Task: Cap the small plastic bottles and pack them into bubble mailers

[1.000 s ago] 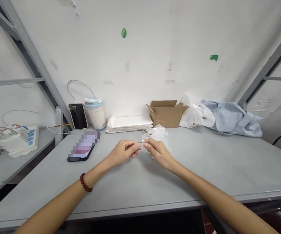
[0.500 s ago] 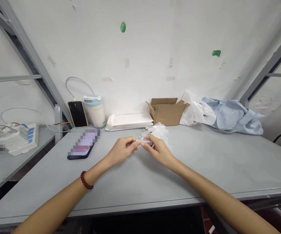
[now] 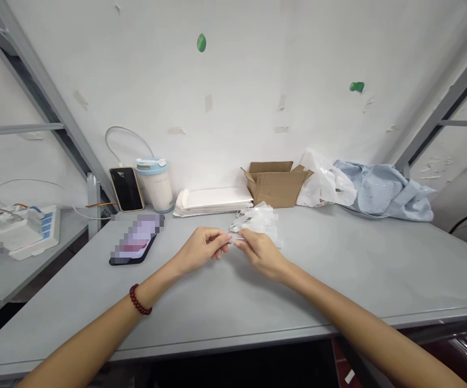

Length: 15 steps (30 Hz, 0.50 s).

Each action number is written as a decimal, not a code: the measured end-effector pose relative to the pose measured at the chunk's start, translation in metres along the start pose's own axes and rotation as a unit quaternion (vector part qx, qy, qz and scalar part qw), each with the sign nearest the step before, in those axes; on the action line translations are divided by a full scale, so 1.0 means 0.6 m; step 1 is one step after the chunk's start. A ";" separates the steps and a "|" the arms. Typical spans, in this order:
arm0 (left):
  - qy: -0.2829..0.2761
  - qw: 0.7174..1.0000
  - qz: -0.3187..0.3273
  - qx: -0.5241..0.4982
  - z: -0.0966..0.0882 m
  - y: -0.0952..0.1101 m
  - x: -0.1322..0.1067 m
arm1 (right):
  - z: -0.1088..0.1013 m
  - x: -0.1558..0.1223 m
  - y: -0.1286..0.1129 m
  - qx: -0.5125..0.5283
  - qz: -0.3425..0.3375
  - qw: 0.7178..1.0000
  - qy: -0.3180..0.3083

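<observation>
Over the middle of the grey table, my left hand (image 3: 204, 249) and my right hand (image 3: 263, 253) meet fingertip to fingertip. Between them is a small clear plastic piece (image 3: 237, 237), pinched by the thumb and fingers of each hand. Most of it is covered by my fingers, so its exact kind cannot be made out. Just behind my right hand lies a pile of small clear and whitish plastic pieces (image 3: 260, 216), partly hidden by that hand. A dark red bead bracelet (image 3: 139, 300) circles my left wrist.
Along the wall stand an upright phone (image 3: 126, 188), a lidded cup (image 3: 155, 186), a stack of white envelopes (image 3: 213, 202), an open cardboard box (image 3: 277, 188), a white plastic bag (image 3: 322, 180) and light blue cloth (image 3: 387, 191). Another phone (image 3: 138, 240) lies left. A power strip (image 3: 39, 234) is beyond the table's left edge.
Both hands stay together on the clear plastic piece. My right fingers have shifted slightly, and more of the pile behind shows. The whole view has moved a little.
</observation>
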State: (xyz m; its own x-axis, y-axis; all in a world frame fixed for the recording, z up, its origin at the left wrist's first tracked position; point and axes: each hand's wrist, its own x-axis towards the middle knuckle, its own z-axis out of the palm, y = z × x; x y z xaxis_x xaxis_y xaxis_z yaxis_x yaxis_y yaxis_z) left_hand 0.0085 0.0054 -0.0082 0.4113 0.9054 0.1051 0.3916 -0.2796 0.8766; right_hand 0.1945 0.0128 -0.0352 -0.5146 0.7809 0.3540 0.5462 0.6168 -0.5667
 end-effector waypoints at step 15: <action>-0.003 0.999 -0.034 -0.011 0.003 -0.004 0.006 | 0.002 0.003 0.003 0.020 -0.004 0.999 0.043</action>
State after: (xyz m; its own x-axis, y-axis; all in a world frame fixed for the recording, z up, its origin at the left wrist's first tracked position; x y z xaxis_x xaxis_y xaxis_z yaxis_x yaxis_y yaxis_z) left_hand 0.0107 0.0089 -0.0107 0.3885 0.9205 0.0420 0.4005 -0.2098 0.8920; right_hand 0.1938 0.0153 -0.0366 -0.4602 0.7821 0.4201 0.5140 0.6205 -0.5922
